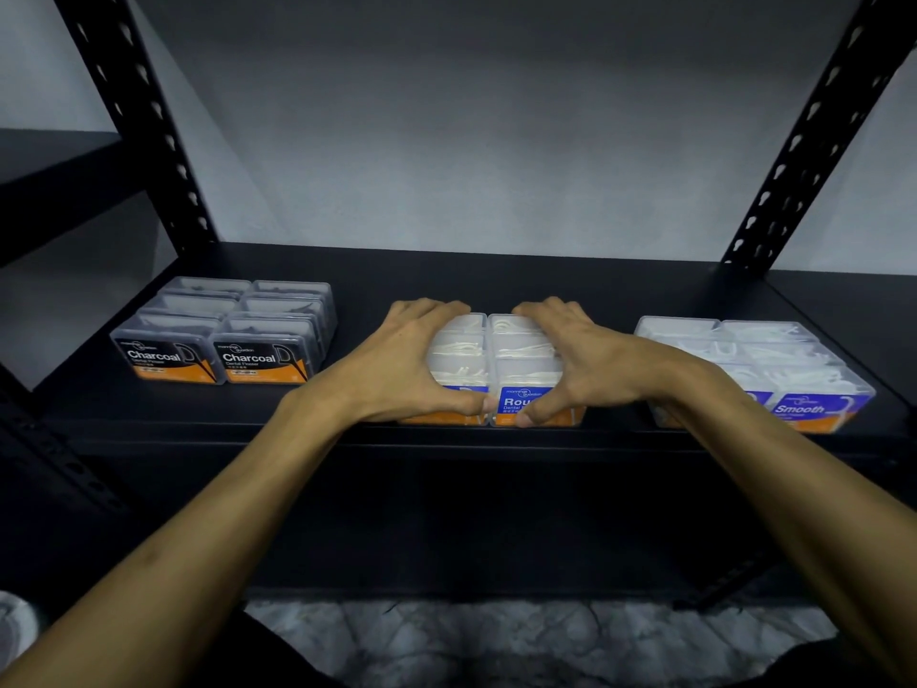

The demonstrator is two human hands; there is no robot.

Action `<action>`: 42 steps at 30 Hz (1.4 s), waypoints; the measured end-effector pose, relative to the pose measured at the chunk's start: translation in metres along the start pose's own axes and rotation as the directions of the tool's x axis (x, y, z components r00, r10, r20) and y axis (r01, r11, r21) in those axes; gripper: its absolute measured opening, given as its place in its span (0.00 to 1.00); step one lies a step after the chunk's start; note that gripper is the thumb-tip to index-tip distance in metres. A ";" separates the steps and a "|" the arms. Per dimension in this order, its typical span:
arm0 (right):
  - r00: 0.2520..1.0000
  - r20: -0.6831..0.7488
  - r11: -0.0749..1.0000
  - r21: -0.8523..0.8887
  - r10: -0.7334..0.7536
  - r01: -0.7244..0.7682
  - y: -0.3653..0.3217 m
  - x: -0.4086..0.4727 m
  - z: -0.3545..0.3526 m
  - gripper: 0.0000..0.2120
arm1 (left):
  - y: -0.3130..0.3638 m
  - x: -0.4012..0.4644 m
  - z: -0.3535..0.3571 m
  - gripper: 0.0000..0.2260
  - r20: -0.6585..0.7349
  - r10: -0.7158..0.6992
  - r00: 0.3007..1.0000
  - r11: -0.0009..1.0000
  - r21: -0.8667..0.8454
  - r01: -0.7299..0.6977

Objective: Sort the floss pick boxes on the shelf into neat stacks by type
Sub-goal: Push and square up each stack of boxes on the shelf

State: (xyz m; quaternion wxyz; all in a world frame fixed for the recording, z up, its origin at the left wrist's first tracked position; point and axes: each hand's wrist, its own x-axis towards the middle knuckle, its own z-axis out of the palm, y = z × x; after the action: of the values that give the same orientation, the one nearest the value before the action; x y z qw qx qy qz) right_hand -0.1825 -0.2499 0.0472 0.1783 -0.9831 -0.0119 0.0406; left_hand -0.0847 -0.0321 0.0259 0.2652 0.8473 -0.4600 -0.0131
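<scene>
Three groups of floss pick boxes sit on the black shelf, well apart from each other.

Left: Charcoal boxes, clear plastic cases with black-and-orange labels, two columns side by side running from near to far.

Middle: Round boxes, clear cases with white picks inside and blue-and-orange labels, two columns touching. The near edge sits just at the shelf lip.

Right: Smooth boxes, same clear cases, blue-and-orange labels, two columns; the right forearm crosses in front of the near-left corner.

Left hand is spread wide over the left side of the Round boxes, fingers wrapping the far edge, thumb pressed on the near label face. Right hand mirrors it on the right side, thumb on the near face. The thumbs nearly meet at the seam between the two columns. Both hands clamp the group from front and back.

Bare shelf surface lies between the groups and behind them. Perforated black metal uprights stand at the far-left and far-right corners, clear of the boxes. Grey wall behind. Marbled floor shows below the shelf.
</scene>
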 end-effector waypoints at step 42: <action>0.998 0.033 0.985 -0.166 0.045 -0.039 -0.008 -0.006 -0.004 0.62 | -0.002 -0.003 -0.001 0.41 0.024 -0.048 0.999 0.999 -0.025 0.048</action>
State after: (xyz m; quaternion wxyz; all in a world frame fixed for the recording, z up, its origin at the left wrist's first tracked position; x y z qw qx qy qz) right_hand -0.1878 -0.2439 0.0538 0.0950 -0.9936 0.0022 0.0611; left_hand -0.0845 -0.0282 0.0254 0.2703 0.8544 -0.4424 -0.0352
